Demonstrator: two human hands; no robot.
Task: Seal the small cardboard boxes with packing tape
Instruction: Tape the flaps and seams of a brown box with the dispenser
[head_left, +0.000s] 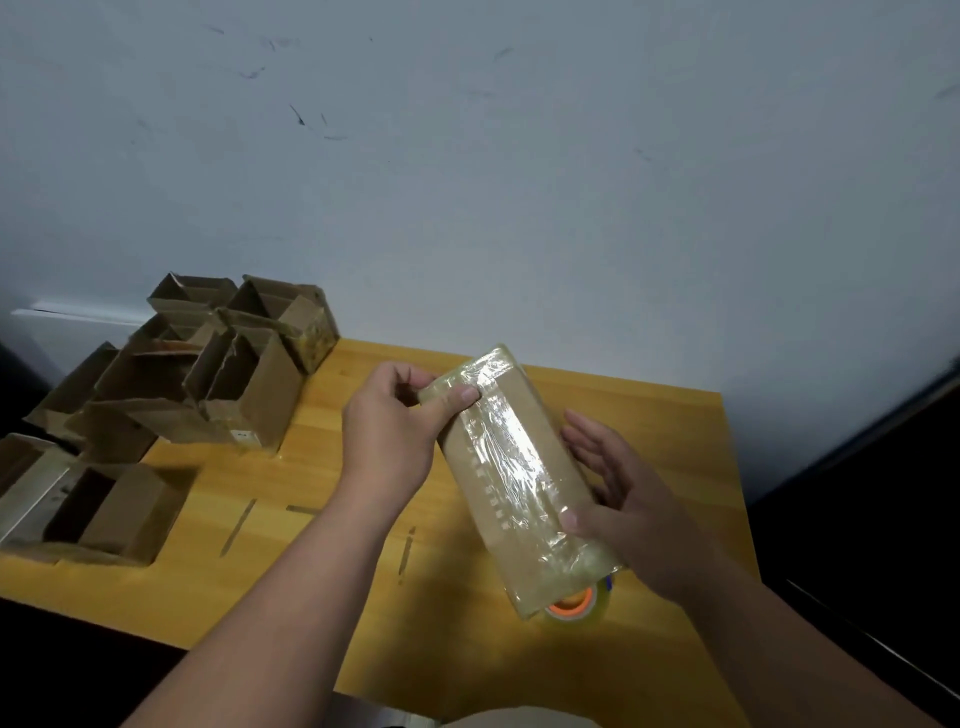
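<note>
Head view, down onto table (322, 597)

A yellow wooden bench (597, 405) lies below the grip, with dark dash marks (239, 525) on its top, left of and nearer than the grip. Beyond the grip rises a pale blue-grey wall (519, 182) with dark scuffs (298, 117). Right of the grip it is dark.
</note>
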